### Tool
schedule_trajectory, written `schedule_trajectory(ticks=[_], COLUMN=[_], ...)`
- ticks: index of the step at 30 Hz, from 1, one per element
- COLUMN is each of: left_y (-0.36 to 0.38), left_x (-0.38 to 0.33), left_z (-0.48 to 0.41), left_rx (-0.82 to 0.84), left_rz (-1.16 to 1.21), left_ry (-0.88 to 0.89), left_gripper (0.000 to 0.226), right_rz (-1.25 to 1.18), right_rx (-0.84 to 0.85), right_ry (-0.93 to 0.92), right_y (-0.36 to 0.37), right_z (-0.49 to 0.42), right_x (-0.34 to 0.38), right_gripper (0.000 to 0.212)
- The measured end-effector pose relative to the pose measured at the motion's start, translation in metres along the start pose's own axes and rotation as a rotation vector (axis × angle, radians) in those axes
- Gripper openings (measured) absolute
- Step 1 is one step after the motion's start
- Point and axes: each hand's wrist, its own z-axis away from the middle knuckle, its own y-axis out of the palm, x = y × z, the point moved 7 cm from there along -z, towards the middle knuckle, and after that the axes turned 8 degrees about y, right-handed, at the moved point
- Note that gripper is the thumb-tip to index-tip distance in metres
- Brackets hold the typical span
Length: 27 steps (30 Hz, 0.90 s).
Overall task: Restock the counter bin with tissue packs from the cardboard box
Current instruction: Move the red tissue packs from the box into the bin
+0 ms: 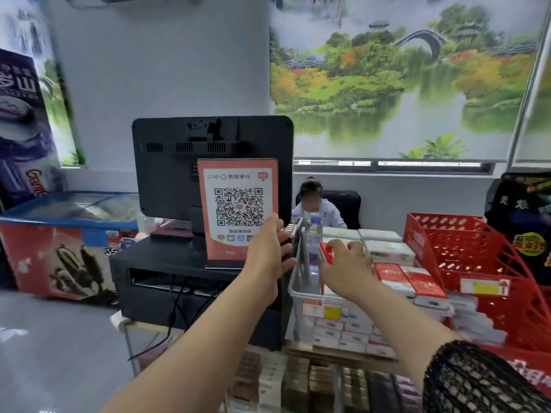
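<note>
The right hand [348, 265] was over the far end of the clear bin [294, 286] on the counter. Its fingers were curled round a red pack [325, 252] and held it just above the bin. Down in the bin lay rows of white packs [343, 326], stacked flat against the clear front wall. The left hand [267, 248] reached out at about ten o'clock from the bin, with its thumb up by a dark thing [286, 238] at the bin's far left corner. Its fingers were hidden behind the hand, so I could not tell if it gripped anything. A water bottle [313, 234] stood upright at twelve o'clock, at the bin's far end. At three o'clock from the bin, two more red packs [423, 283] lay on top of a pile of white ones. Past them, still at three o'clock, stood a red basket [483, 257]. At eleven o'clock an orange sign [238, 204] with a square code leaned against the back of a black screen [179, 162]. Far off at nine o'clock stood a freezer [59, 234] with a glass lid.
</note>
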Motion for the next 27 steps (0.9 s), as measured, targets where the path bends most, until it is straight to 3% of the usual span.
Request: schedule_trajectory(ticks=[6,13,23,27], left_y=[-0.004,-0.009,-0.006,-0.007], left_x=[-0.009,-0.004,-0.002,0.002], left_z=[-0.026,-0.031,-0.029,-0.03], left_rx=[0.029,0.067,0.133,0.127], left_rz=[0.025,0.017,0.0,-0.005], left_ry=[0.023,-0.007,-0.016,-0.024], left_gripper=[0.035,0.035,0.039,0.04], right_rz=[0.163,0.254,0.365,0.347], right_rx=[0.029,-0.048,-0.053,-0.141], right_ry=[0.102,0.203,0.201,0.165], right_y=[0.03,0.04,0.044,0.039], right_z=[-0.023,-0.028,-0.035,-0.031], right_x=[0.002,-0.005,-0.015,-0.014], right_gripper=[0.042,0.048,0.078,0.076])
